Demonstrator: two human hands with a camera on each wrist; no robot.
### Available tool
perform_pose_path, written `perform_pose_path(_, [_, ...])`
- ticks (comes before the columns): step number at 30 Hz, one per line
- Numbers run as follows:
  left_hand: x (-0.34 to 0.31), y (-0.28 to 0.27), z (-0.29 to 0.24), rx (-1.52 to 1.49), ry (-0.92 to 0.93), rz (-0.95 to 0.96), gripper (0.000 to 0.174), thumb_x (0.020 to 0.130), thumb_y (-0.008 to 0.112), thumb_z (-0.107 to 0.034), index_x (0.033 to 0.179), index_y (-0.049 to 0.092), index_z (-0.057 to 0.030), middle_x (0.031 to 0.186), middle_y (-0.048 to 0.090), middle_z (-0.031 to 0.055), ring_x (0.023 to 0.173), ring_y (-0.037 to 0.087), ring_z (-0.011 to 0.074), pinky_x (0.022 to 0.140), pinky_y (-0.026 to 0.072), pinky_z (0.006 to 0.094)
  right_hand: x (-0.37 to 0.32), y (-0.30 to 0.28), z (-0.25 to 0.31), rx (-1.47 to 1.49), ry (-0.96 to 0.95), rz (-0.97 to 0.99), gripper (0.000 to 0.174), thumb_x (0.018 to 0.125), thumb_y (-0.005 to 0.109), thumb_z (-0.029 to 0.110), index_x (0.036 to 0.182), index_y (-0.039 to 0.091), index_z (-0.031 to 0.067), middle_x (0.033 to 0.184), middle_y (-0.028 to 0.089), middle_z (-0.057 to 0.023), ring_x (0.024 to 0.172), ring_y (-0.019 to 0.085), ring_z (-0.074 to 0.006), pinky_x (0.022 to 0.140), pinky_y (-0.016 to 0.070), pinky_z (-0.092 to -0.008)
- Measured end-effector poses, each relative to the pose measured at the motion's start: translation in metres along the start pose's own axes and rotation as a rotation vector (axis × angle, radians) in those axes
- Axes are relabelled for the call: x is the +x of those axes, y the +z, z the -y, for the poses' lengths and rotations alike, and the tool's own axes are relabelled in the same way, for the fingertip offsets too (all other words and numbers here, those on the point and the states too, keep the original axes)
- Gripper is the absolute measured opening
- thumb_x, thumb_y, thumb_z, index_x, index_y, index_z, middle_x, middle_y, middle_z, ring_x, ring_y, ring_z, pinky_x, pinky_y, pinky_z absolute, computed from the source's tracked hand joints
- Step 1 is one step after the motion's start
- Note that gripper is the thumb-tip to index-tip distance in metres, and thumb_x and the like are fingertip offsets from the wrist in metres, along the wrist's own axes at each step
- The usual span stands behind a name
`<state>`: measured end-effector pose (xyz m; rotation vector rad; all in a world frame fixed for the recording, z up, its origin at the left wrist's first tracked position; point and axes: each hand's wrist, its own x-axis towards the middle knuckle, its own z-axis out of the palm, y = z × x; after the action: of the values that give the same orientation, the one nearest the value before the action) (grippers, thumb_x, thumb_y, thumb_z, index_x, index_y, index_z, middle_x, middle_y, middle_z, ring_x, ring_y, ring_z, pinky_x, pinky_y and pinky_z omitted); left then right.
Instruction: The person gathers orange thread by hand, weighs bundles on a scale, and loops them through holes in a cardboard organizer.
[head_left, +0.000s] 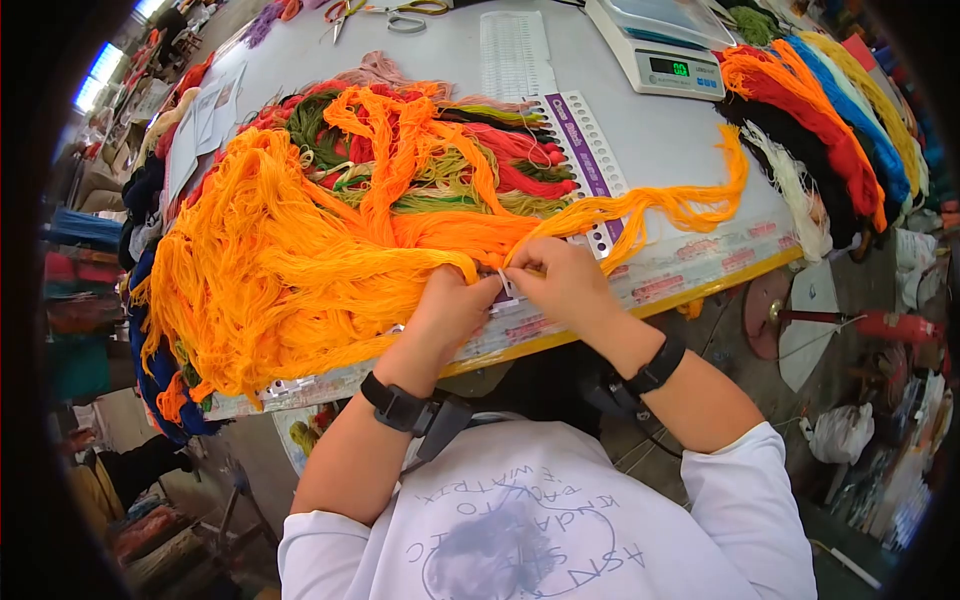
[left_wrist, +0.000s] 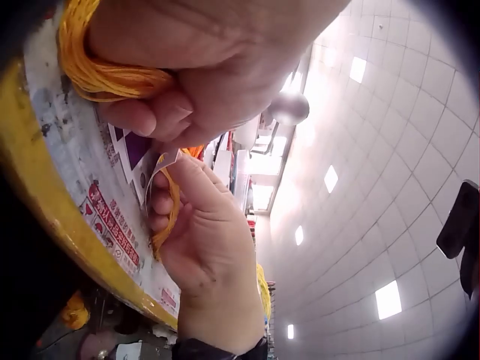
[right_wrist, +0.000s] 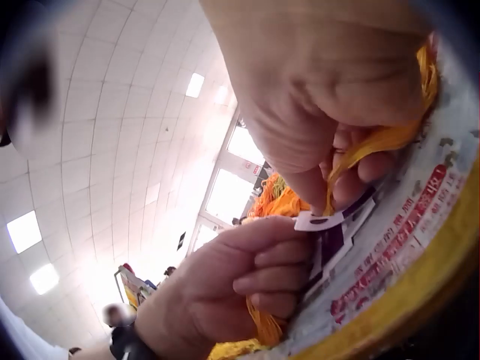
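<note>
In the head view my left hand [head_left: 452,310] and right hand [head_left: 562,285] meet at the table's near edge. The left hand pinches the white, holed end of a purple-and-white thread card [right_wrist: 330,247] between thumb and curled fingers, with yellow-orange thread [right_wrist: 264,322] passing through that hand. Close to the card's hole, the right fingers pinch a yellow-orange strand [right_wrist: 382,139]. Its loose tail lies to the right in the head view. A large heap of yellow-orange thread [head_left: 250,270] spreads to the left, and deeper orange thread [head_left: 450,235] lies just beyond the hands.
Another purple holed card [head_left: 580,150] holds red and green threads behind the hands. A digital scale [head_left: 670,70] stands at the back right, beside several coloured hanks [head_left: 820,120] over the table edge. Scissors [head_left: 405,20] lie at the back. Yellow trim [head_left: 560,340] lines the near edge.
</note>
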<state>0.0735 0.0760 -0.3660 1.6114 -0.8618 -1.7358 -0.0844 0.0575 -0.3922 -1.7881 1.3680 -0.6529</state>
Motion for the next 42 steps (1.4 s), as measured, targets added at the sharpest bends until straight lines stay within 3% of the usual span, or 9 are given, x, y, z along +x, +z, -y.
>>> perform_pose_path(7, [0.006,0.002,0.004,0.004,0.003,-0.027,0.008,0.082,0.058,-0.009,0.083,0.058,-0.0012,0.057,0.047,-0.0017,0.042,0.039,0.0074,0.038,0.0303,0.0247,-0.025,-0.001,0.004,-0.063,-0.366,-0.176,0.013,0.072,0.066,0.015,0.082,0.062,0.0087,0.087,0.060,-0.0042,0.075,0.061,-0.0268,0.061,0.0496,-0.0376])
perform_pose_path(13, [0.007,-0.010,0.004,0.130,0.031,-0.071,0.011,0.081,0.058,-0.011,0.082,0.058,0.0003,0.065,0.055,0.0049,0.045,0.046,0.0105,0.039,0.0347,0.0258,-0.017,0.006,0.001,-0.171,-0.193,-0.146,0.030,0.069,0.065,0.015,0.098,0.056,0.0091,0.087,0.061,-0.0053,0.076,0.062,-0.0281,0.062,0.0503,-0.0381])
perform_pose_path(15, [0.009,-0.048,0.001,0.378,0.252,-0.261,0.012,0.081,0.055,-0.014,0.085,0.056,-0.0031,0.065,0.053,0.0027,0.048,0.047,0.0113,0.041,0.0366,0.0265,-0.016,0.004,0.005,-0.169,-0.173,-0.136,0.034,0.069,0.065,0.016,0.101,0.055,0.0089,0.087,0.060,-0.0058,0.077,0.062,-0.0289,0.063,0.0502,-0.0387])
perform_pose_path(20, [-0.014,-0.085,-0.021,-0.297,0.165,-0.218,0.011,0.083,0.049,-0.012,0.093,0.051,-0.0063,0.065,0.046,0.0018,0.051,0.047,0.0146,0.049,0.0425,0.0298,-0.014,0.001,0.006,-0.214,-0.290,-0.115,0.034,0.071,0.067,0.015,0.103,0.057,0.0069,0.090,0.060,-0.0081,0.081,0.062,-0.0280,0.068,0.0505,-0.0364])
perform_pose_path(26, [-0.020,-0.070,-0.018,-0.419,0.219,0.038,0.017,0.085,0.045,-0.012,0.096,0.053,-0.0029,0.085,0.062,0.0098,0.076,0.056,0.0174,0.069,0.0456,0.0304,-0.010,-0.006,0.006,-0.273,-0.219,0.034,0.020,0.072,0.067,0.016,0.090,0.064,0.0075,0.091,0.058,-0.0077,0.084,0.059,-0.0279,0.071,0.0494,-0.0369])
perform_pose_path(32, [-0.019,-0.060,-0.021,-0.537,0.149,0.181,0.016,0.085,0.045,-0.009,0.099,0.051,-0.0041,0.097,0.064,0.0147,0.076,0.061,0.0179,0.068,0.0464,0.0291,0.005,-0.007,0.015,-0.521,-0.558,-0.135,0.013,0.072,0.063,0.015,0.079,0.058,0.0048,0.083,0.057,-0.0115,0.076,0.057,-0.0315,0.067,0.0469,-0.0422])
perform_pose_path(37, [-0.004,-0.030,-0.018,-0.354,0.261,0.301,0.022,0.079,0.052,0.004,0.095,0.043,-0.0082,0.095,0.062,0.0130,0.073,0.064,0.0162,0.057,0.0469,0.0237,0.009,-0.042,0.041,-0.096,-0.013,0.237,0.024,0.076,0.059,0.011,0.096,0.050,0.0032,0.074,0.058,-0.0090,0.075,0.059,-0.0233,0.064,0.0448,-0.0324])
perform_pose_path(40, [0.003,-0.016,-0.020,0.069,0.194,0.283,0.023,0.078,0.054,0.004,0.094,0.041,-0.0079,0.084,0.057,0.0065,0.072,0.064,0.0143,0.054,0.0459,0.0234,0.014,-0.052,0.038,0.267,-0.072,0.278,0.035,0.074,0.064,0.016,0.103,0.048,0.0031,0.083,0.061,-0.0167,0.085,0.060,-0.0312,0.072,0.0466,-0.0369])
perform_pose_path(42, [0.010,-0.012,-0.015,0.102,0.191,0.286,0.025,0.077,0.055,0.004,0.094,0.041,-0.0073,0.077,0.049,0.0021,0.069,0.060,0.0114,0.053,0.0448,0.0237,0.018,-0.043,0.027,0.307,-0.124,0.218,0.033,0.074,0.064,0.011,0.104,0.050,0.0039,0.083,0.060,-0.0124,0.081,0.059,-0.0249,0.070,0.0461,-0.0340])
